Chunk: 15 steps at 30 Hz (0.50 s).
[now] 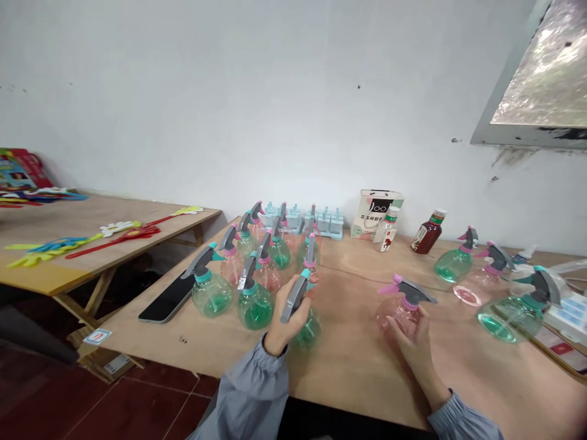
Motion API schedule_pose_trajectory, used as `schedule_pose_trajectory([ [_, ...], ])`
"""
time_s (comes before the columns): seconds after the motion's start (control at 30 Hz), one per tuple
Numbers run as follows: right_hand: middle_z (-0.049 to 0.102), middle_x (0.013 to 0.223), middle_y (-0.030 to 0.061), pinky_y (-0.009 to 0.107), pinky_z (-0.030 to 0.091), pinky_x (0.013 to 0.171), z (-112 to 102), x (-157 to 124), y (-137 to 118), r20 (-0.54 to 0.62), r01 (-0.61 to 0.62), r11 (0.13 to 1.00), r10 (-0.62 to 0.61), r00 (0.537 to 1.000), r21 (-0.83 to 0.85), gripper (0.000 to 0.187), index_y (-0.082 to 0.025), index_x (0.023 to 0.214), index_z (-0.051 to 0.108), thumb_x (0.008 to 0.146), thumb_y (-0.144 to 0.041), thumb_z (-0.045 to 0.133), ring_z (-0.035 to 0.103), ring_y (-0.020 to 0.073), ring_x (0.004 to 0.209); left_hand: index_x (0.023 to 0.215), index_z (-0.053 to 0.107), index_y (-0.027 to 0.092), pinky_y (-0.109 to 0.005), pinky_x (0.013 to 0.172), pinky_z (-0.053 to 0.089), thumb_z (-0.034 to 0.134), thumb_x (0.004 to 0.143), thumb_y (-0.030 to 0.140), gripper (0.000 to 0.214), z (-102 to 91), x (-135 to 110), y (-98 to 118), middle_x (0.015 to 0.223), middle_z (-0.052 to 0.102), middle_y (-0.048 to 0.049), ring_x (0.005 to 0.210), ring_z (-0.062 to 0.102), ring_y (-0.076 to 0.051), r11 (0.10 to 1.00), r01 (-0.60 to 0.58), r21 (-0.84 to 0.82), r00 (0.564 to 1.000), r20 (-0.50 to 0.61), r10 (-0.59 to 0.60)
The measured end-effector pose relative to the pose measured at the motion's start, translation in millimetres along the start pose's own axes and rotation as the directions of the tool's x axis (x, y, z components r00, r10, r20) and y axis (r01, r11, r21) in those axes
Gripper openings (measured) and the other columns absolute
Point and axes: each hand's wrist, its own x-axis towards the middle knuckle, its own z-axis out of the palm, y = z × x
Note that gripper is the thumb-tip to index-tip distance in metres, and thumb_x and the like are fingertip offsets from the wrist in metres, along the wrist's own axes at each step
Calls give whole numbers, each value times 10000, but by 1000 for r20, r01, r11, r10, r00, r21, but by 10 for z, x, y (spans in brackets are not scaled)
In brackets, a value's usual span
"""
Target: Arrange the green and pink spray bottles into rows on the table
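My left hand (pixel 288 315) is wrapped round the neck of a green spray bottle (pixel 306 330) with a grey trigger, standing at the near right of a cluster of several green and pink spray bottles (pixel 250 269). My right hand (pixel 410 335) cups the body of a clear pink spray bottle (pixel 398 308) with a grey head and pink nozzle, standing upright on the wooden table (pixel 348 360). Both sleeves are grey.
A black phone (pixel 167 297) lies left of the cluster. More spray bottles (pixel 513 305) stand or lie at the right. Ice-pop moulds (pixel 325 221), a white carton (pixel 373 214), and two drink bottles (pixel 426 232) line the wall. A second table (pixel 59 256) with coloured toys stands left.
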Motion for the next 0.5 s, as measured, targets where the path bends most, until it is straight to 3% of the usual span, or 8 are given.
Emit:
schedule_pose_trajectory([
  [0.17,555,1210,137,525,473,963,-1,-13,3,21,-30,999,29,999,21,791,-206,1346,426,746,-619,735,575,302,1103,1079,671,225,-298,727,528,697,768,251,313,81,-4,-108,782,694,10,659,643,-154,992,40,117,997,-63,-32],
  [0.27,559,1210,134,519,473,958,-2,-14,-9,14,-34,999,34,999,11,777,-214,1344,426,751,-612,730,573,300,1106,1190,616,237,-342,834,542,774,752,320,472,131,-12,-165,962,729,-34,866,706,-205,992,10,126,990,-139,8],
  [0.37,567,1198,138,522,476,942,-8,-15,-17,-3,-22,1000,22,1000,-7,768,-206,1329,437,747,-620,721,575,306,1092,1274,550,245,-437,979,508,855,684,373,676,180,-34,-232,1223,680,-105,1158,662,-280,985,-47,166,966,-243,87],
  [0.5,563,1225,132,535,466,961,-30,-43,16,30,4,1000,-4,1000,18,702,-234,1344,425,792,-585,679,563,310,1126,1370,448,246,-531,1071,446,895,632,446,885,215,-59,-365,1382,566,-150,1344,537,-336,946,-146,288,888,-384,254],
])
